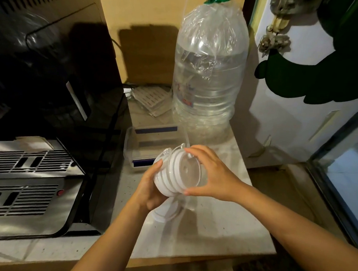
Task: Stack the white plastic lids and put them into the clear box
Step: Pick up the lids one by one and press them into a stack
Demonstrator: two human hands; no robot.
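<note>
Head view: left hand (149,188) and right hand (209,177) both grip a stack of white lids (177,175), tilted on its side, above the counter's (220,226) middle. More loose lids (165,213) lie on the counter beneath. Clear box (135,153) sits just behind, near a large water bottle (209,74) toward the back edge.

Dim room — pale marble counter (220,232), tan wall (152,8), white door (290,121).

Clear box (131,153) hemmed between water jug (209,74) and black appliance (52,75).
</note>
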